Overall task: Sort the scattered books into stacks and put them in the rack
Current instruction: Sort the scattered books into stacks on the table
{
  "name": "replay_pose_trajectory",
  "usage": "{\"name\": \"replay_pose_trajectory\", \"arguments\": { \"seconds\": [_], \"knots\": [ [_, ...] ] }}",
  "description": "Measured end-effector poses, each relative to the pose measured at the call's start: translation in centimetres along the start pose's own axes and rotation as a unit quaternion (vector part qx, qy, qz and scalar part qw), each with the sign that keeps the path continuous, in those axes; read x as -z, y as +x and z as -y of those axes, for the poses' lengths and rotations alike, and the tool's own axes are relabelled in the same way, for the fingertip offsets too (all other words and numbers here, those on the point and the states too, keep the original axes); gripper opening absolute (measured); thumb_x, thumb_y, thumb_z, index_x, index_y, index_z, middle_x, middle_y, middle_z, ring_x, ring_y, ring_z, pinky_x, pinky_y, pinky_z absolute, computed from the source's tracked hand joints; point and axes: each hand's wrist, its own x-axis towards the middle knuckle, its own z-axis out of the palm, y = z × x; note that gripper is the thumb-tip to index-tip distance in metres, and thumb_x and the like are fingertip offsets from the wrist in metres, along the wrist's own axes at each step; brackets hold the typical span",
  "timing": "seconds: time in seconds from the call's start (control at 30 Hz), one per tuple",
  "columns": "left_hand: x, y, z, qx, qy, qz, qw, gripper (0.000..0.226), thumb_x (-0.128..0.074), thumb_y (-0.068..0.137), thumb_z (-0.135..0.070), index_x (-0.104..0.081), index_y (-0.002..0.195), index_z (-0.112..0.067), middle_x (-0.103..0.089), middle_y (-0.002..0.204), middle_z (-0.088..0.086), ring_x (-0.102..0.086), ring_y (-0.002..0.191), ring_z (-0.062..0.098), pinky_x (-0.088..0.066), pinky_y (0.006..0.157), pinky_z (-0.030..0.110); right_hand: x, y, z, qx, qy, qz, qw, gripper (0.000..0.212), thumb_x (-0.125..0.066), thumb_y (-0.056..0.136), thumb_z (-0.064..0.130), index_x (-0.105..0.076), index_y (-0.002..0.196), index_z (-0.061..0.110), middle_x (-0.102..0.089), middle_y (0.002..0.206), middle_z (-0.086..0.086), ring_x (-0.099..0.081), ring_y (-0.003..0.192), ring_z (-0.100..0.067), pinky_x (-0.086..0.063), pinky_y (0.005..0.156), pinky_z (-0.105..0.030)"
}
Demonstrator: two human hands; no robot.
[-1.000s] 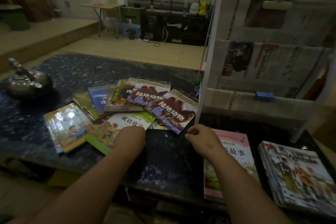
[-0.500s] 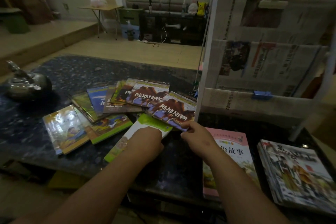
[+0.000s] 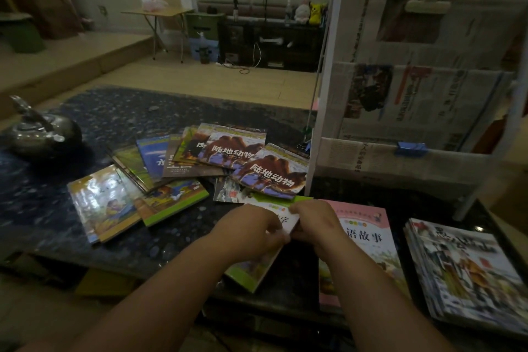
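Dark speckled stone counter (image 3: 123, 111) fills the near half of a dim room. The fingers of the left hand (image 3: 251, 233) and the right hand (image 3: 314, 223) curl round a green-edged book (image 3: 254, 270), gripping it between them above the counter's near edge. The book's far edge reaches the nearer camel-cover book (image 3: 271, 176). A pink-cover book (image 3: 368, 237) lies just right of the right hand, and a stack of books (image 3: 468, 268) lies further right. Far and left of the hands, the other scattered books (image 3: 160, 177) overlap in a fan, with a second camel-cover book (image 3: 231, 148) among them. A metal kettle (image 3: 40, 134) sits at the far left. The white rack (image 3: 323, 111), its pockets lined with newspaper, stands at the right, beyond the pink book and the stack.
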Motion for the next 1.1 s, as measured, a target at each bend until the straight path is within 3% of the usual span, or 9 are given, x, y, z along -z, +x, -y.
{"name": "replay_pose_trajectory", "arguments": {
  "seconds": [0.1,0.17,0.27,0.4,0.53,0.63,0.73,0.83,1.1],
  "knots": [
    [-0.1,0.3,0.7,0.045,-0.036,-0.045,0.997,0.029,-0.049,0.098,-0.035,-0.066,0.119,-0.025,-0.068,0.117,-0.002,-0.062,0.101,0.018,-0.051,0.086,0.032,0.7,0.4,0.2,0.015,-0.072,-0.039,0.997,0.019,-0.062,0.076,0.003,-0.069,0.078,0.021,-0.066,0.09,0.0,-0.064,0.09,-0.021,-0.057,0.084,-0.045],
    [-0.4,0.7,1.5,0.097,-0.055,-0.053,0.992,0.033,-0.047,0.099,-0.027,-0.06,0.128,-0.021,-0.061,0.128,0.002,-0.058,0.11,0.022,-0.049,0.09,0.032,1.2,0.4,0.4,0.016,-0.093,-0.063,0.994,0.022,-0.061,0.075,0.002,-0.068,0.076,0.023,-0.066,0.094,0.0,-0.062,0.093,-0.021,-0.056,0.086,-0.04],
    [-1.1,1.1,2.2,0.154,-0.08,-0.036,0.984,0.03,-0.046,0.099,-0.022,-0.06,0.125,-0.016,-0.061,0.126,0.007,-0.058,0.108,0.025,-0.05,0.091,0.034,2.9,0.3,0.6,0.015,-0.117,-0.083,0.989,0.024,-0.058,0.082,0.0,-0.071,0.086,0.019,-0.061,0.092,0.002,-0.055,0.09,-0.019,-0.045,0.078,-0.026],
    [-2.0,1.8,1.8,0.172,-0.154,-0.029,0.973,0.027,-0.05,0.099,-0.02,-0.061,0.123,-0.014,-0.062,0.123,0.008,-0.059,0.106,0.026,-0.05,0.089,0.033,5.0,0.2,0.6,0.011,-0.112,-0.096,0.989,0.022,-0.056,0.085,0.0,-0.072,0.091,0.015,-0.066,0.102,-0.007,-0.056,0.083,-0.02,-0.046,0.078,-0.03],
    [-3.1,2.5,0.6,0.175,-0.24,-0.019,0.955,0.019,-0.057,0.095,-0.018,-0.063,0.113,-0.018,-0.063,0.116,0.005,-0.06,0.1,0.025,-0.053,0.09,0.04,6.8,0.1,0.4,-0.006,-0.099,-0.115,0.988,0.018,-0.053,0.089,0.0,-0.069,0.094,0.007,-0.06,0.089,-0.012,-0.051,0.068,-0.019,-0.043,0.059,-0.024],
    [-3.9,2.7,-0.8,0.17,-0.272,-0.01,0.947,0.016,-0.061,0.091,-0.014,-0.063,0.103,-0.023,-0.065,0.109,0.005,-0.062,0.096,0.024,-0.055,0.089,0.043,8.0,0.4,0.0,-0.005,-0.12,-0.116,0.986,0.017,-0.053,0.089,0.002,-0.068,0.09,0.009,-0.063,0.096,-0.013,-0.057,0.079,-0.025,-0.052,0.072,-0.031],
    [-4.7,3.0,-2.0,0.16,-0.299,-0.015,0.941,0.017,-0.063,0.087,-0.009,-0.066,0.1,-0.02,-0.067,0.107,0.005,-0.065,0.096,0.024,-0.056,0.087,0.039,9.1,0.6,-0.6,0.023,-0.2,-0.139,0.97,0.019,-0.055,0.089,0.005,-0.066,0.085,0.02,-0.061,0.104,-0.004,-0.055,0.098,-0.024,-0.048,0.092,-0.033],
    [-5.2,3.3,-2.7,0.15,-0.261,-0.032,0.953,0.03,-0.065,0.087,-0.014,-0.066,0.117,-0.017,-0.067,0.112,0.002,-0.062,0.1,0.02,-0.05,0.087,0.026,10.1,0.6,-0.9,0.029,-0.258,-0.15,0.954,0.018,-0.054,0.09,0.006,-0.065,0.09,0.02,-0.063,0.112,-0.007,-0.054,0.099,-0.025,-0.045,0.089,-0.032],
    [-5.7,3.7,-4.5,0.125,-0.316,-0.017,0.94,0.027,-0.072,0.084,-0.012,-0.068,0.11,-0.018,-0.067,0.094,-0.006,-0.063,0.088,0.01,-0.054,0.085,0.028,12.1,0.3,-0.9,-0.005,-0.375,-0.186,0.908,0.024,-0.052,0.095,0.011,-0.067,0.114,0.008,-0.063,0.119,-0.013,-0.057,0.11,-0.032,-0.045,0.086,-0.032]
  ]
}}
